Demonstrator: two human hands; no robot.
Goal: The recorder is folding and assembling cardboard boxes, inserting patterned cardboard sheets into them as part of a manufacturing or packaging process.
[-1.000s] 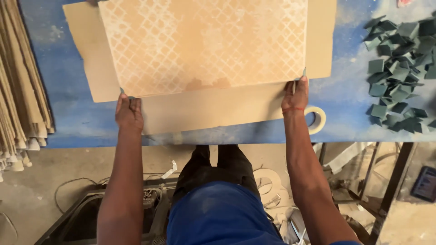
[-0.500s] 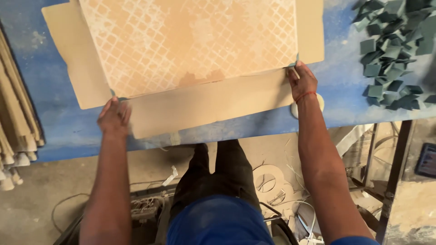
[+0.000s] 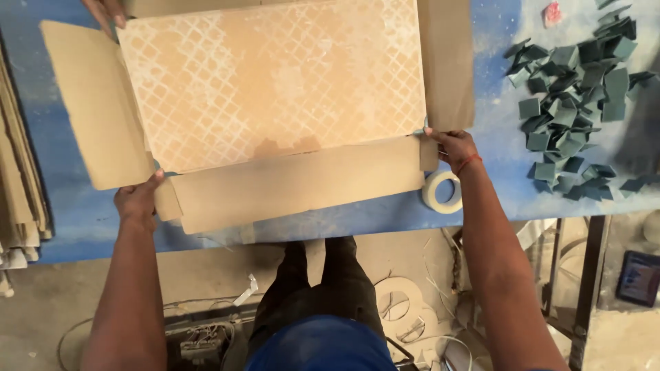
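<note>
Down on the blue table [image 3: 82, 220] lay a large tan tile [image 3: 275, 79] with a pale lattice pattern, resting on an opened cardboard sheet [image 3: 289, 185] whose flaps spread out past the tile's edges. The left hand [image 3: 139, 201] sat at the tile's near left corner, its fingers [image 3: 155, 180] clenched on the cardboard where the near flap met the side flap. The right hand [image 3: 454, 148] sat at the tile's near right corner, fingertips pinching the cardboard edge there; a thin red band circled that wrist. Both forearms reached up from the bottom of the view toward those two corners.

Just beside the tile's near right corner, touching the edge of the table, lay a roll of white tape [image 3: 442, 191]. Well to the right of the tile, a loose heap of small dark green pieces [image 3: 570, 103] was scattered over the dusty table top. To the left of the tile, a stack of flat cardboard [image 3: 17, 192] ran along the table's end. At the tile's far left corner another person's hand [image 3: 104, 10] showed at the top of the view, its hold on anything impossible to tell. Below the table edge were the person's dark trousers and a littered floor [image 3: 69, 288].
</note>
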